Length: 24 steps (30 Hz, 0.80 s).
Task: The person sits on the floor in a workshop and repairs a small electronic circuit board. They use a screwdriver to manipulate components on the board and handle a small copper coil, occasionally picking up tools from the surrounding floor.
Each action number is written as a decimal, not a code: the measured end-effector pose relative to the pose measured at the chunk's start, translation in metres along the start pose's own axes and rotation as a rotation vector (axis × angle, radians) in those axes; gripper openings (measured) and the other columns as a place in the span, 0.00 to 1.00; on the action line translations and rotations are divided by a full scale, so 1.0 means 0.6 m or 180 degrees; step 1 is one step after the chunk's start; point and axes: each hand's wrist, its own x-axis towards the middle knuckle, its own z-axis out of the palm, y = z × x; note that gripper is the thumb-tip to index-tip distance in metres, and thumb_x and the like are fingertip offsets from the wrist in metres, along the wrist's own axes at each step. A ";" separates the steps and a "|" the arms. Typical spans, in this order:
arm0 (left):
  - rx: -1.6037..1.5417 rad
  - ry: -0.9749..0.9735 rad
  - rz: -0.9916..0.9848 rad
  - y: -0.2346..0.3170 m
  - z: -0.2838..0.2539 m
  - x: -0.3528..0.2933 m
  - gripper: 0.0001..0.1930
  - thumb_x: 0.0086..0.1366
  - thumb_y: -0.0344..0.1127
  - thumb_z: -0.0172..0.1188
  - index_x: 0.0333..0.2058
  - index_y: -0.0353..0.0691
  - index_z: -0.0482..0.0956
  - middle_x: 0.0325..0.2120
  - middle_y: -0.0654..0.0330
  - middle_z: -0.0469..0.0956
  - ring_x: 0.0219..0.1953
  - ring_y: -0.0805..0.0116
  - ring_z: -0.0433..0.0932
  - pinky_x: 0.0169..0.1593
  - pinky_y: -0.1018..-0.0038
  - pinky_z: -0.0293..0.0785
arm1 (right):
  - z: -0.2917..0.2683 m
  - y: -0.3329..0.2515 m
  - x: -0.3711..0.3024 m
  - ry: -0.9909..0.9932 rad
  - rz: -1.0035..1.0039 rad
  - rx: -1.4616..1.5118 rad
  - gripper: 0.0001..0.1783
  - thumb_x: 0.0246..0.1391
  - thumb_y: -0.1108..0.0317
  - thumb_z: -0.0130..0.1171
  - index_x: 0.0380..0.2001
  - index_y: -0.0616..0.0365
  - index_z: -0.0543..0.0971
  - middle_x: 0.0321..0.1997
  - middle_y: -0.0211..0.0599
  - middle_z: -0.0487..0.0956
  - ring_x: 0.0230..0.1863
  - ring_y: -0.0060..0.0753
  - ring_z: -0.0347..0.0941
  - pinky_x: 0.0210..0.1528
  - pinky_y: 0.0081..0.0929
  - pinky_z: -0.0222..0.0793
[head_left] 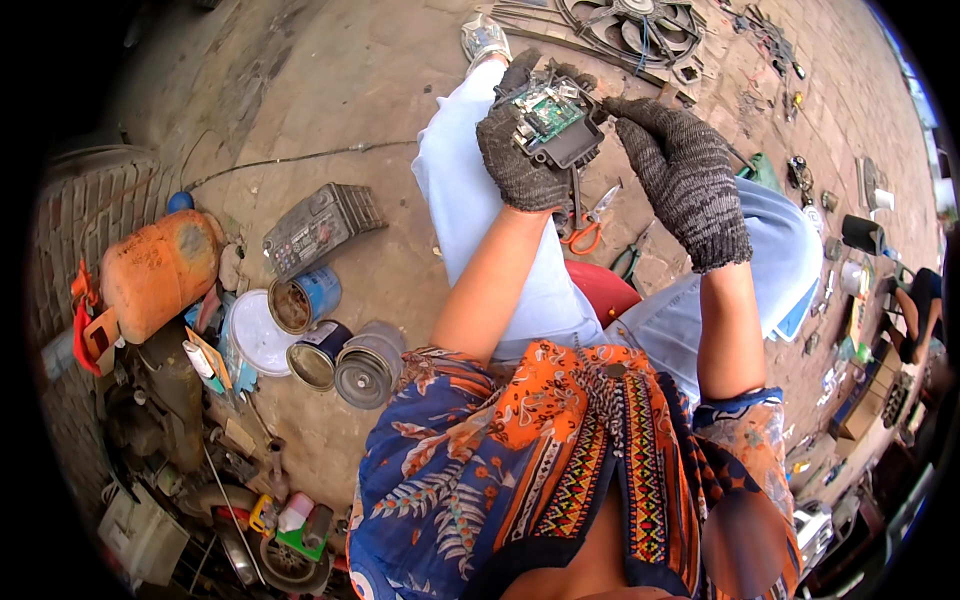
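Both hands wear dark grey knitted gloves. My left hand (pixel 520 165) is closed round an opened black plastic housing (pixel 572 143), with a green circuit board (pixel 552 115) exposed on top. Close to the housing's right side, the fingertips of my right hand (pixel 685 170) come together. A thin dark piece shows past that hand's far edge; whether the fingers grip it I cannot tell. Below the housing, between my legs, lie orange-handled scissors (pixel 583 234) and dark green-handled pliers (pixel 628 262).
A radiator fan (pixel 640 25) lies at the far side. To the left are a black battery (pixel 318 228), an orange tank (pixel 162 272), several tins (pixel 370 365) and a white lid (pixel 262 332). A red surface (pixel 602 293) shows between my thighs. Small parts and a cardboard box (pixel 868 398) lie right.
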 end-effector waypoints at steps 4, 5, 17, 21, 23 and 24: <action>0.0574 -0.0078 0.0240 -0.002 0.003 0.001 0.30 0.59 0.38 0.50 0.60 0.36 0.57 0.45 0.53 0.72 0.44 0.63 0.75 0.47 0.66 0.76 | -0.008 -0.024 0.003 -0.0019 -0.0049 -0.0376 0.13 0.55 0.66 0.54 0.42 0.57 0.79 0.38 0.47 0.79 0.41 0.46 0.76 0.44 0.33 0.70; 0.0807 -0.0122 0.0327 -0.004 0.003 0.000 0.32 0.58 0.39 0.52 0.60 0.36 0.57 0.45 0.53 0.72 0.44 0.64 0.75 0.47 0.66 0.76 | -0.002 -0.030 0.004 -0.0003 0.0061 -0.0512 0.13 0.55 0.67 0.54 0.42 0.56 0.79 0.38 0.47 0.79 0.41 0.47 0.76 0.44 0.33 0.70; -0.0130 -0.0222 -0.0426 0.007 -0.025 0.010 0.31 0.62 0.50 0.38 0.59 0.38 0.61 0.52 0.52 0.69 0.52 0.57 0.70 0.56 0.60 0.67 | 0.024 -0.008 -0.032 0.0209 -0.0347 -0.0917 0.16 0.54 0.67 0.56 0.47 0.51 0.76 0.39 0.44 0.79 0.40 0.45 0.76 0.42 0.35 0.71; 0.0735 0.0279 0.0156 -0.026 -0.022 0.012 0.23 0.66 0.36 0.40 0.58 0.35 0.60 0.40 0.51 0.75 0.40 0.62 0.77 0.44 0.65 0.77 | 0.048 -0.007 -0.028 0.0277 -0.0106 -0.0548 0.13 0.56 0.65 0.54 0.45 0.51 0.77 0.37 0.44 0.79 0.37 0.44 0.77 0.40 0.35 0.72; 0.0852 0.0209 0.0270 -0.024 -0.017 0.007 0.22 0.65 0.35 0.41 0.57 0.35 0.61 0.39 0.51 0.75 0.40 0.62 0.77 0.44 0.66 0.77 | 0.048 -0.010 -0.025 0.0155 0.0002 -0.0685 0.13 0.56 0.65 0.53 0.44 0.52 0.77 0.37 0.45 0.79 0.37 0.45 0.77 0.40 0.36 0.71; 0.0346 0.0263 0.0146 -0.021 -0.015 0.007 0.22 0.64 0.34 0.42 0.57 0.35 0.61 0.39 0.51 0.74 0.39 0.62 0.77 0.44 0.67 0.77 | 0.049 -0.011 -0.024 0.0097 0.0060 -0.0754 0.13 0.56 0.64 0.53 0.44 0.52 0.77 0.36 0.45 0.79 0.37 0.45 0.77 0.40 0.36 0.71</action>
